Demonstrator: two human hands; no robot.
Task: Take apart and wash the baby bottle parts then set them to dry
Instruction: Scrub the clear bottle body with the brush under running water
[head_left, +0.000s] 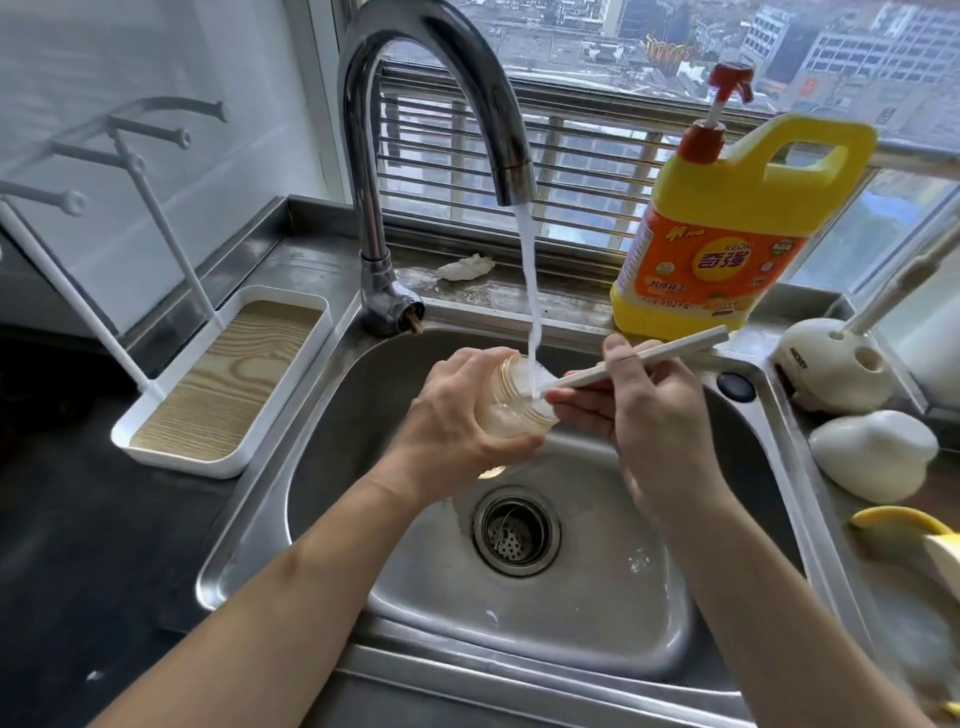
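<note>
My left hand wraps bottle under faucet | my right hand pinches brush handle | seems light, wet-slick: grip mid-body

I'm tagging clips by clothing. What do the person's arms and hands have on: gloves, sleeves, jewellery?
Nothing visible. The left hand and right hand are bare, with no gloves or rings showing. The left forearm and right forearm are uncovered to the frame's edge: no sleeves, watch or bracelet.
</note>
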